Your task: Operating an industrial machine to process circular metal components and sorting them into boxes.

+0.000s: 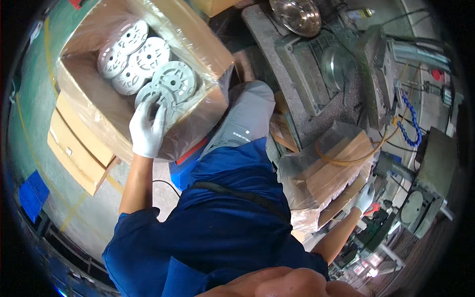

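Observation:
My left hand, in a white glove, reaches into a plastic-lined cardboard box on my left and closes its fingers on a grey perforated metal disc. Several more such discs lie in overlapping rows in the box. My right hand, also gloved, rests against the side of a second plastic-lined cardboard box on my right; its fingers are partly hidden behind the box. My blue apron and grey trouser leg fill the middle of the view.
A grey metal machine bed stands ahead, with a shiny round dish at its far end and a blue segmented coolant hose. Flat cardboard boxes are stacked under the left box. A blue crate sits on the green floor.

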Motion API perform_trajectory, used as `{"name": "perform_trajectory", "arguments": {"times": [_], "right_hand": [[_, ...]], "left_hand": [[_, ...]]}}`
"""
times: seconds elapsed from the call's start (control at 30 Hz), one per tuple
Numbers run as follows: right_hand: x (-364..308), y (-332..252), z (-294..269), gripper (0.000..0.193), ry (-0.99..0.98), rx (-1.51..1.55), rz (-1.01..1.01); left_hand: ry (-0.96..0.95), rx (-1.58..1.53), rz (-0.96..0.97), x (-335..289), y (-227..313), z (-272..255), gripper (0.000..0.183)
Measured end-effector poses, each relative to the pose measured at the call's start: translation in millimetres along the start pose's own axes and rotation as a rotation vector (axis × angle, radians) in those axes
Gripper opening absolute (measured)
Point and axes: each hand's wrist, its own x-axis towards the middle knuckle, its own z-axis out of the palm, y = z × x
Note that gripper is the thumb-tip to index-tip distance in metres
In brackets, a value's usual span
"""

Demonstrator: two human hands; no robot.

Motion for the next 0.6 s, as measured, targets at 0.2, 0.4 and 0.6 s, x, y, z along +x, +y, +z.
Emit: {"name": "perform_trajectory", "arguments": {"times": [0.2,0.4,0.6], "right_hand": [[-27.1,-57.1,-1.8,0.038,-0.058,0.24,-0.03],[-26.0,-78.7,-0.6,0.041,-0.066,-0.008,-0.268],[-58.7,-120.0,-30.9,0.037,-0.073,0.195,-0.341]], "left_hand": [[-0.028,-0.03,0.006,7.3,1.7,-1.2,0.028],[-0.036,0.039,-0.168,17.2,6.1,-19.3,0.032],[0.044,-0.327,-0.521,137.5,-61.1,-30.8,0.058]]}}
